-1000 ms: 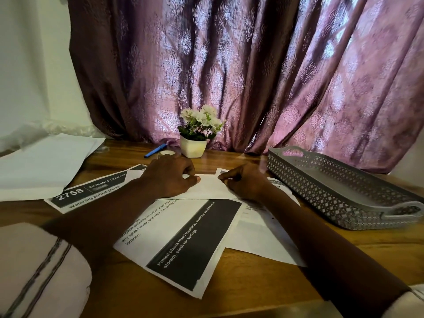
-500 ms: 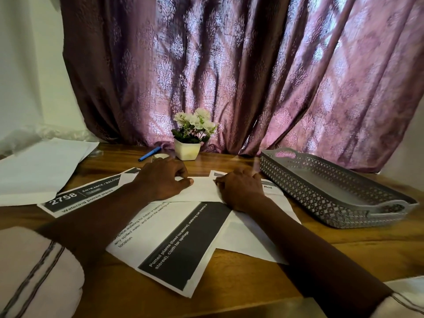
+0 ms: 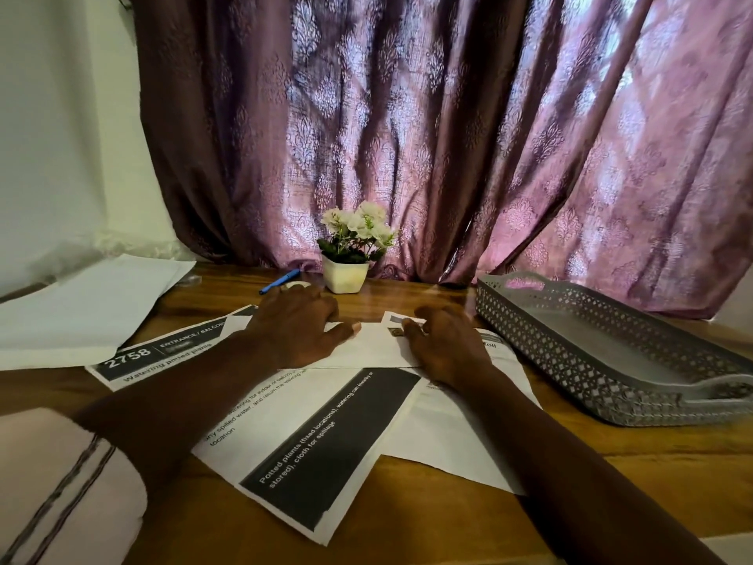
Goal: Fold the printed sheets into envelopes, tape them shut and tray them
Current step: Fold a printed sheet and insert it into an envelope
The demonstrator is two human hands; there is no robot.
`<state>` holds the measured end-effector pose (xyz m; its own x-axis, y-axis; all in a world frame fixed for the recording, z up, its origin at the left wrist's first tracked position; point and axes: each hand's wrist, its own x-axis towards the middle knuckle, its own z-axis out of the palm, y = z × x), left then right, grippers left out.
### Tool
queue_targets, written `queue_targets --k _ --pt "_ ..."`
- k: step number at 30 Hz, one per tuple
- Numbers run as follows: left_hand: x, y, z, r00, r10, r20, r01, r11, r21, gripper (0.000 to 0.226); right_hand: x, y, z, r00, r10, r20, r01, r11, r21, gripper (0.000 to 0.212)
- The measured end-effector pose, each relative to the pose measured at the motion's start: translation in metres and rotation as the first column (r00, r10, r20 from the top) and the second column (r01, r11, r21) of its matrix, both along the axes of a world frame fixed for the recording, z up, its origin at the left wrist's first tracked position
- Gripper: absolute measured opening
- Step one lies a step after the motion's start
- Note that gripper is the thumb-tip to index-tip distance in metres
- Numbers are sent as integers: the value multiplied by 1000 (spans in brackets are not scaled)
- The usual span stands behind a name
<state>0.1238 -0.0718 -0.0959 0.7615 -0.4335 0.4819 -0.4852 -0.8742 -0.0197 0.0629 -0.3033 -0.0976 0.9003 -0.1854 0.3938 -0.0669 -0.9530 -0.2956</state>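
A printed sheet [image 3: 313, 438] with a black band lies on the wooden table, its far part folded over into a white flap [image 3: 375, 352]. My left hand [image 3: 297, 328] lies flat on the left of the flap, fingers spread. My right hand [image 3: 444, 344] presses flat on its right end. Another printed sheet [image 3: 163, 352], marked 2758, lies under it to the left, and a third white sheet [image 3: 452, 438] lies beneath on the right. The grey perforated tray [image 3: 635, 393] stands at the right, with nothing visible inside.
A stack of blank white paper [image 3: 81, 307] lies at the far left. A small white pot of flowers [image 3: 346, 275], a blue pen [image 3: 281, 281] and a roll of tape [image 3: 297, 285] sit behind my hands. A purple curtain [image 3: 448, 136] hangs behind the table.
My right hand went from pinching at the flap's edge to lying flat on it. My left hand stayed pressed on the flap. The view has shifted a little.
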Motion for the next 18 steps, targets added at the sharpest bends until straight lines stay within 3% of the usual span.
queue_targets --k 3,9,12,15,17,18 --pt "6 2 -3 995 10 -98 -16 998 -53 73 5 3 -1 999 32 -5 -31 999 30 66" --pt "12 4 -4 981 -65 -182 22 974 -227 51 18 0 -2 996 86 16 -88 982 166 50" --pt "12 6 -6 986 -153 -65 121 930 -348 19 21 1 0 994 103 48 -112 958 264 51" --pt "6 8 4 970 -236 55 236 869 -435 12 21 4 4 981 140 134 -181 907 380 34" --pt "2 9 12 957 -248 150 289 856 -429 11 17 7 6 954 175 241 -280 803 526 16" --pt "0 10 15 946 -238 218 309 860 -405 11 14 9 8 942 178 286 -325 698 638 15"
